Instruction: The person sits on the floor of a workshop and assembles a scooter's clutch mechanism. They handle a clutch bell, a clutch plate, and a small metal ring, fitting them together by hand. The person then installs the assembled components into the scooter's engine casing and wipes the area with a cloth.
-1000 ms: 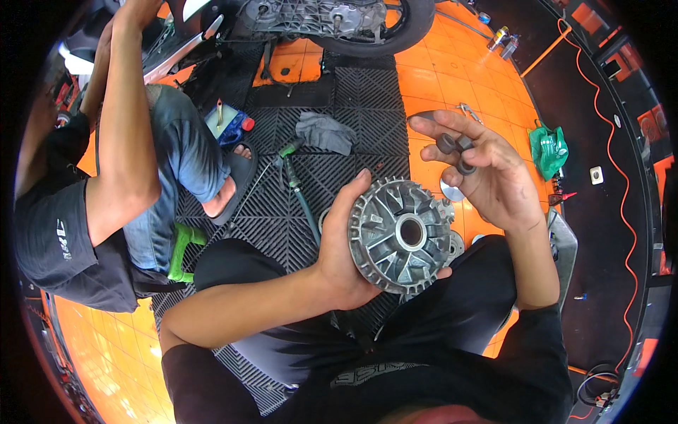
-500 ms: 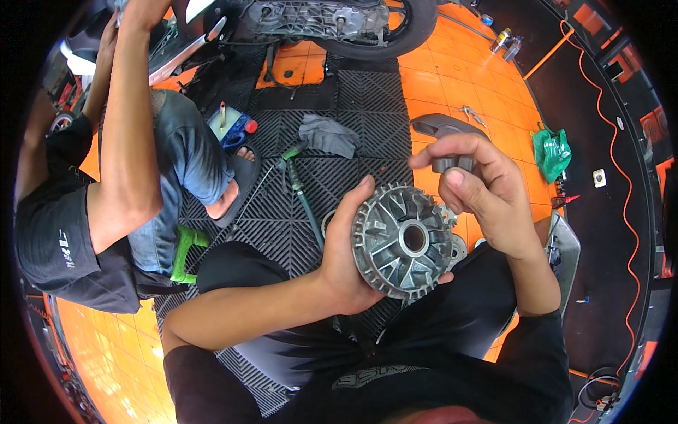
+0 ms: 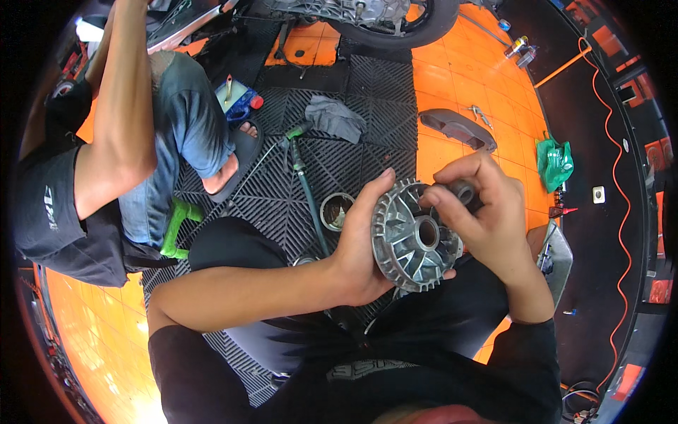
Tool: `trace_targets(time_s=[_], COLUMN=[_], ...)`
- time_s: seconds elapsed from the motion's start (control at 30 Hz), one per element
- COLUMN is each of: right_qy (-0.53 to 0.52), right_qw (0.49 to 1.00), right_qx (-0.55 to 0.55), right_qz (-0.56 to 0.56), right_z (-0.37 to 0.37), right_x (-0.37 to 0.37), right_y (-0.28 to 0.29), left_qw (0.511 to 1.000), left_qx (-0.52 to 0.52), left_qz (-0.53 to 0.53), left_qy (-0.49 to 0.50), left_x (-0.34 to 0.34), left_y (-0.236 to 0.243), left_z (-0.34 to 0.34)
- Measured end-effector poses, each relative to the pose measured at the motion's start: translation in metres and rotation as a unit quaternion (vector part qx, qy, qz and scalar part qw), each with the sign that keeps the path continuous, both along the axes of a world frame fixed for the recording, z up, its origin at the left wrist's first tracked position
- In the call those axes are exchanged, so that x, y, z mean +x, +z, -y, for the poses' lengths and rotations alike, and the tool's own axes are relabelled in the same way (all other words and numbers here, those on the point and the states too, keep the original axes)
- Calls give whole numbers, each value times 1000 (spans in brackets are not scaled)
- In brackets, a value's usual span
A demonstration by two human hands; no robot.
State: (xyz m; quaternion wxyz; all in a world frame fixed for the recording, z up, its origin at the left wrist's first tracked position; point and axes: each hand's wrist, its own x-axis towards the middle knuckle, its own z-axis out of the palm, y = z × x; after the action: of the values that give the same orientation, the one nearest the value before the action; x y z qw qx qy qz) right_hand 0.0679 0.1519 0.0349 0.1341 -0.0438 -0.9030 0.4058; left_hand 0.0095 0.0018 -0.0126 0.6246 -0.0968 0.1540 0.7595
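My left hand [image 3: 353,268] grips a finned, round metal pulley half [image 3: 404,251], with thumb along its left rim and the ribbed face turned up. My right hand [image 3: 484,219] pinches small dark cylindrical rollers [image 3: 462,192] at the upper right of that face; how many is unclear, as fingers partly cover them. A curved dark plastic piece [image 3: 454,127] lies on the orange tiles beyond my right hand. A small round tub [image 3: 335,210] and a long tool with a green end [image 3: 305,184] lie on the mat left of the pulley.
A co-worker [image 3: 106,162] sits at left by a green stool [image 3: 173,230]. A scooter wheel [image 3: 395,39] is at the top. A grey rag [image 3: 332,116], blue container [image 3: 244,106], silver tool [image 3: 482,116] and green bag [image 3: 554,162] lie around. A black wall [image 3: 600,233] bounds the right.
My right hand has come down and leftward onto the pulley's face with the rollers. The pulley has shifted right and tilted. The view has shifted slightly, uncovering the tub and curved piece.
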Motion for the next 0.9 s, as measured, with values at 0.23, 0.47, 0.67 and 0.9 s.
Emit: trace_targets(time_s=[0.23, 0.47, 0.67, 0.9], right_qy=[112, 120, 143, 87], right_qw=[975, 975, 969, 992], right_qx=[163, 170, 188, 89], right_qz=[-105, -78, -69, -5], right_z=[3, 5, 5, 4], right_x=[-3, -4, -5, -3], right_y=[-7, -6, -9, -4], left_qw=[1000, 1000, 1000, 1000], left_qx=[0, 11, 16, 17], left_qz=[-2, 2, -3, -3], left_qy=[-11, 1, 2, -1], left_x=[6, 6, 6, 6], left_y=[-5, -2, -7, -5], left_z=[-1, -1, 3, 5])
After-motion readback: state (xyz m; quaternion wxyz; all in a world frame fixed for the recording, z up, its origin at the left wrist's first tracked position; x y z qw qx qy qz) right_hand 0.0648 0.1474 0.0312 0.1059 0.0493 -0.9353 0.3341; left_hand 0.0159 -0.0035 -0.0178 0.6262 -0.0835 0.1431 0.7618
